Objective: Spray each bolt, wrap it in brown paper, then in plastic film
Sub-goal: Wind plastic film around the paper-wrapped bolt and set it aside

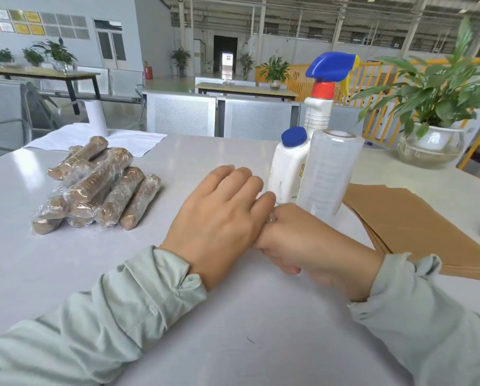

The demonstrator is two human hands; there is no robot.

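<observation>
My left hand (222, 215) flat over clenched right hand (303, 240), contents hidden. Wrapped bolts (99, 188) piled at 10 o'clock; film roll (328, 174), brown paper (411, 224) within reach at 2 o'clock on worktop (233, 330).

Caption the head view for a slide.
Both hands, left hand over right hand, meet beside the film roll, with wrapped bolts piled at left.

Bottles (311, 151) ahead; bare table (233, 316) nearside.
</observation>
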